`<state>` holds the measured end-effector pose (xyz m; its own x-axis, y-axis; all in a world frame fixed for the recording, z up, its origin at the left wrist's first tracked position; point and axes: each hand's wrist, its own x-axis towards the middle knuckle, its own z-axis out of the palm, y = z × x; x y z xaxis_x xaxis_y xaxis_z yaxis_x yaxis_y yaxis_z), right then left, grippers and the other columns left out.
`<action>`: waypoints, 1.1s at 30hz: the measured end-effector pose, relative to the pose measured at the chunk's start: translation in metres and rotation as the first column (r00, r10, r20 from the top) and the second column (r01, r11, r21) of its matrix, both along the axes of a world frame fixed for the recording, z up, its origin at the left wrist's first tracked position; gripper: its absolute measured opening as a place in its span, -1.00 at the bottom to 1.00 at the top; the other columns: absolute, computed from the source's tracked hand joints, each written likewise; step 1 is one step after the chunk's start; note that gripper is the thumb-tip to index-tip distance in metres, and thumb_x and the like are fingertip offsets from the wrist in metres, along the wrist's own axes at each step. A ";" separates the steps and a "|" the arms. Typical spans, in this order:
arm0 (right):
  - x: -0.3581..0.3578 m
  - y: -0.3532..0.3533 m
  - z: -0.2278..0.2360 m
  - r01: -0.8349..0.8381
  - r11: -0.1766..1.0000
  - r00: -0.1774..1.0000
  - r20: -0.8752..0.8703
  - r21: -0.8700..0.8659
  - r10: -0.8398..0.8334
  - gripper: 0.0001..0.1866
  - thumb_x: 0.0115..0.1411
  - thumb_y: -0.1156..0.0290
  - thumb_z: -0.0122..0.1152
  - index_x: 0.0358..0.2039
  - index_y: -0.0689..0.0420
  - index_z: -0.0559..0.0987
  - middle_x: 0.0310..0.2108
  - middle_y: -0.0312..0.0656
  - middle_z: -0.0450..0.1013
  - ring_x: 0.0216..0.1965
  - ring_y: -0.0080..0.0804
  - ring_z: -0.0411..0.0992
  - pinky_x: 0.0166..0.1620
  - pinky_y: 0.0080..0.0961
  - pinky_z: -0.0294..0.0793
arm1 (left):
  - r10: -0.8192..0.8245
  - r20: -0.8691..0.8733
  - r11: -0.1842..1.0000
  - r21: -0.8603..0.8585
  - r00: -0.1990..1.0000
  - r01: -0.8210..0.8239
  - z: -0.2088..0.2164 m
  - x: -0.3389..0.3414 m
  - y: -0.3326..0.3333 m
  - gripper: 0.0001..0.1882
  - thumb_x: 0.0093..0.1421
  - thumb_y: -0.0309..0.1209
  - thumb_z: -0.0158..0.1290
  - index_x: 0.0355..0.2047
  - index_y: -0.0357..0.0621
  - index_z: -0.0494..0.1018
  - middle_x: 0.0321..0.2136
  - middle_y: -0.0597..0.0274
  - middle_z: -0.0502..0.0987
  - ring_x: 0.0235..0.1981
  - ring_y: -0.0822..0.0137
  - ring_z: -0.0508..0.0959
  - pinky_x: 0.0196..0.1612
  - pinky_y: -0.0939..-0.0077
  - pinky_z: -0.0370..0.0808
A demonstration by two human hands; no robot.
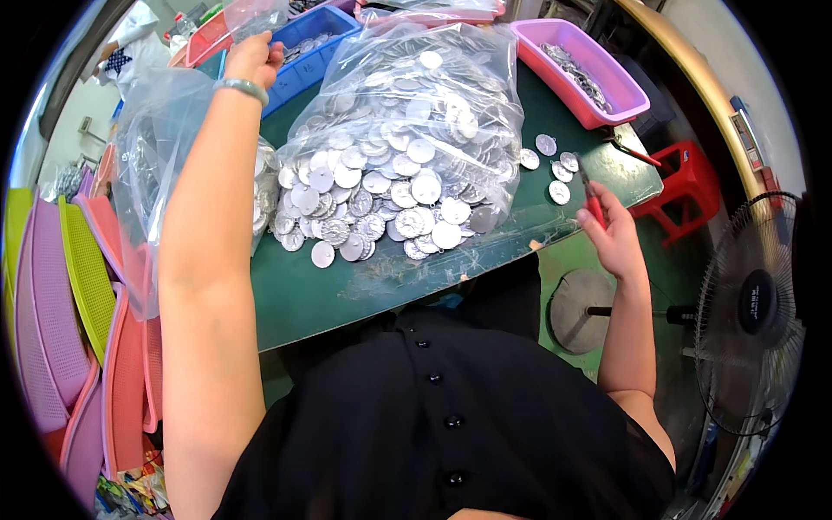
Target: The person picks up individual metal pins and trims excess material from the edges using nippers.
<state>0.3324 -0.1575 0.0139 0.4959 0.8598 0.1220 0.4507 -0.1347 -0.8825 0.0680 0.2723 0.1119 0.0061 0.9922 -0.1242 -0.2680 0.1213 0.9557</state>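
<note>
My right hand is closed around red-handled pliers, their dark tip pointing away from me beside several loose silver discs on the table. My left hand, a bangle on its wrist, reaches far forward at the left edge of a blue bin with silver pieces inside. Its fingers are curled together, and what they hold is too small to make out. Just beyond them is a clear plastic bag. Between my arms, a big clear bag lies with round silver medallions spilling from its near side.
A pink bin of small metal parts stands at the back right of the green table. Another clear bag lies under my left arm. Stacked plastic baskets stand left; a red stool and fan are right.
</note>
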 end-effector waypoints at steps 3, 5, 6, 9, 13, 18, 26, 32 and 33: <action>0.040 -0.004 -0.026 0.176 0.984 0.907 0.390 -0.006 -0.160 -0.47 0.00 0.34 0.20 -0.03 0.27 0.31 -0.28 -0.08 0.38 -0.30 -0.34 0.37 -0.23 -0.50 0.36 | -0.293 -0.113 0.952 0.061 0.949 0.301 -0.014 -0.005 -0.042 -0.86 0.13 -0.47 -0.05 -0.32 -0.28 0.35 -0.50 0.18 0.43 -0.64 0.53 0.32 -0.69 0.74 0.25; 0.047 0.000 -0.019 0.263 0.957 0.788 0.600 -0.123 -0.140 -0.44 -0.03 0.22 0.20 -0.05 0.23 0.33 -0.25 0.04 0.34 -0.23 -0.09 0.35 -0.18 -0.36 0.35 | -0.370 -0.185 0.902 0.161 0.910 0.400 -0.020 -0.009 -0.099 -0.86 0.12 -0.44 -0.03 -0.33 -0.23 0.41 -0.51 0.30 0.45 -0.65 0.60 0.28 -0.65 0.76 0.22; 0.056 0.000 -0.022 0.291 0.947 0.727 0.675 -0.137 -0.125 -0.44 -0.03 0.20 0.19 -0.06 0.23 0.34 -0.26 0.05 0.33 -0.22 -0.07 0.34 -0.17 -0.33 0.34 | -0.379 -0.266 0.873 0.214 0.886 0.437 -0.024 -0.010 -0.126 -0.82 0.12 -0.41 -0.03 -0.29 -0.23 0.42 -0.52 0.33 0.43 -0.66 0.63 0.26 -0.65 0.78 0.18; 0.072 0.010 -0.023 0.338 0.924 0.657 0.748 -0.179 -0.095 -0.42 -0.04 0.14 0.19 -0.05 0.21 0.34 -0.24 0.08 0.32 -0.16 -0.01 0.30 -0.12 -0.28 0.30 | -0.386 -0.502 0.789 0.255 0.774 0.559 -0.030 -0.026 -0.192 -0.82 0.11 -0.41 0.00 -0.30 -0.23 0.45 -0.56 0.39 0.43 -0.62 0.70 0.25 -0.60 0.82 0.15; 0.089 0.025 -0.029 0.376 0.892 0.606 0.795 -0.250 -0.033 -0.38 -0.02 0.07 0.15 -0.02 0.20 0.33 -0.18 0.07 0.31 -0.11 -0.04 0.28 -0.07 -0.28 0.28 | -0.417 -0.735 0.622 0.198 0.535 0.758 -0.065 -0.037 -0.229 -0.86 0.07 -0.46 0.02 -0.37 -0.25 0.49 -0.50 0.34 0.49 -0.48 0.58 0.39 -0.40 0.68 0.33; 0.101 0.045 -0.048 0.327 0.921 0.607 0.794 -0.212 -0.033 -0.33 0.00 0.02 0.10 0.05 0.16 0.28 -0.04 0.05 0.25 0.00 -0.03 0.21 0.04 -0.24 0.18 | -0.093 -0.946 0.480 0.231 0.311 0.847 -0.091 -0.015 -0.237 -0.72 -0.02 -0.39 0.07 -0.26 -0.21 0.46 -0.54 0.11 0.47 -0.52 0.24 0.45 -0.42 0.44 0.38; 0.096 0.043 -0.058 0.364 0.912 0.576 0.815 -0.191 -0.059 -0.28 -0.02 -0.05 0.10 0.08 0.11 0.25 0.12 0.03 0.07 0.16 -0.05 0.00 0.13 -0.15 0.00 | 0.104 -0.972 0.438 0.236 0.212 0.868 -0.098 0.028 -0.210 -0.73 -0.02 -0.32 0.03 -0.26 -0.07 0.44 -0.40 0.07 0.46 -0.35 0.06 0.46 -0.32 0.26 0.39; 0.099 0.040 -0.060 0.325 0.930 0.616 0.784 -0.173 -0.069 -0.28 -0.03 -0.04 0.11 0.08 0.10 0.25 0.14 0.01 0.05 0.17 -0.04 -0.02 0.14 -0.16 -0.03 | 0.019 -0.999 0.432 -0.032 -0.045 0.901 -0.088 0.041 -0.193 -0.77 -0.08 -0.35 0.09 -0.36 -0.09 0.44 -0.38 0.04 0.46 -0.30 0.04 0.46 -0.27 0.27 0.40; 0.099 0.039 -0.061 0.337 0.926 0.611 0.788 -0.172 -0.076 -0.28 -0.03 -0.04 0.11 0.08 0.09 0.25 0.14 0.01 0.05 0.17 -0.04 -0.02 0.14 -0.16 -0.03 | -0.039 -0.995 0.433 -0.100 -0.092 0.896 -0.086 0.043 -0.190 -0.77 -0.09 -0.35 0.11 -0.38 -0.10 0.45 -0.38 0.03 0.45 -0.30 0.05 0.46 -0.26 0.28 0.40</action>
<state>0.4312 -0.1181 -0.0476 0.5054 0.8032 0.3153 0.8621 -0.4858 -0.1442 0.1108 0.0827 0.0256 0.8343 0.5414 -0.1043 0.5489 -0.7977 0.2496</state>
